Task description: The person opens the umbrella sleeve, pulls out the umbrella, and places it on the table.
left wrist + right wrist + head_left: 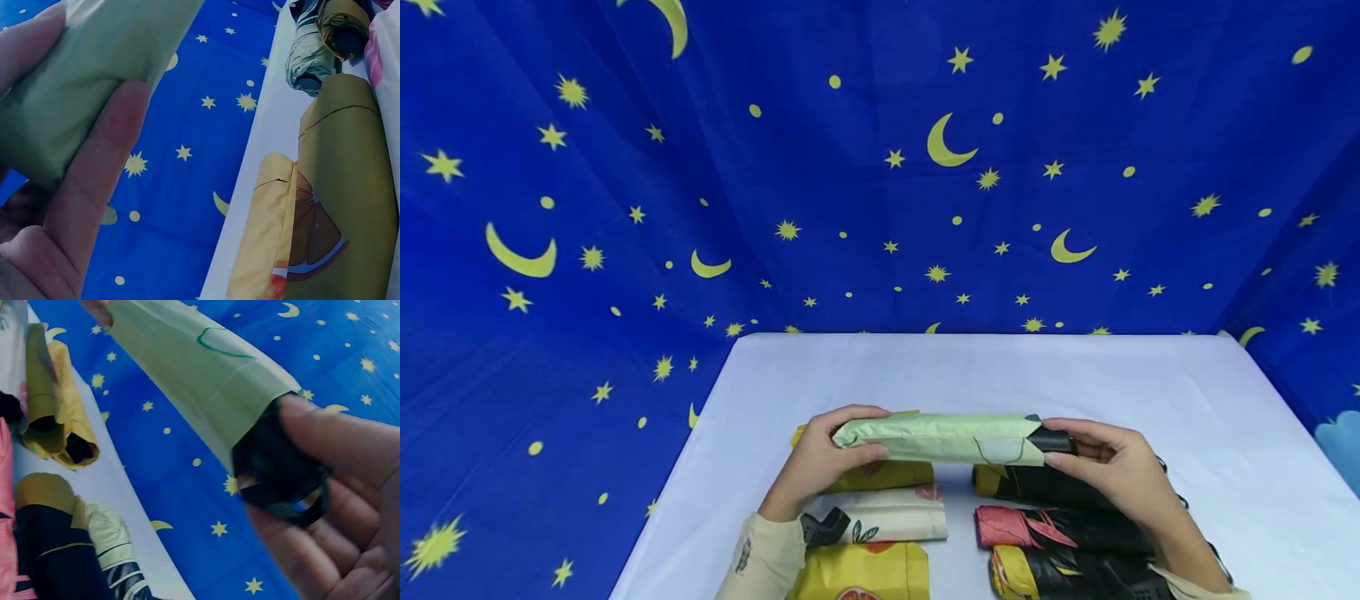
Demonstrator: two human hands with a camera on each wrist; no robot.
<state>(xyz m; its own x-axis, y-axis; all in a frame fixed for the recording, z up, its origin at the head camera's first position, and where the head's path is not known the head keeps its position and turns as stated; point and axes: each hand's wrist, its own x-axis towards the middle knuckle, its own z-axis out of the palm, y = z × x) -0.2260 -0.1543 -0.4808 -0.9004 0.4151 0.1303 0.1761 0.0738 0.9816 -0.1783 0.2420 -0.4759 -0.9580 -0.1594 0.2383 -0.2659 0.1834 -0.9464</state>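
A folded umbrella in a pale green sleeve is held level above the table. My left hand grips the sleeve's left end, thumb on the near side. At the other end, my right hand pinches the black umbrella handle, which sticks out of the sleeve's mouth. The right wrist view shows the dark handle with a short strap loop between thumb and fingers. Up close in the left wrist view, the green cloth lies between thumb and fingers. Most of the umbrella is hidden inside.
On the white table, a left column holds a white leaf-print sleeve and yellow fruit-print sleeves. Folded umbrellas lie to the right, including a pink and black one and a yellow and black one. Blue star-patterned cloth hangs behind.
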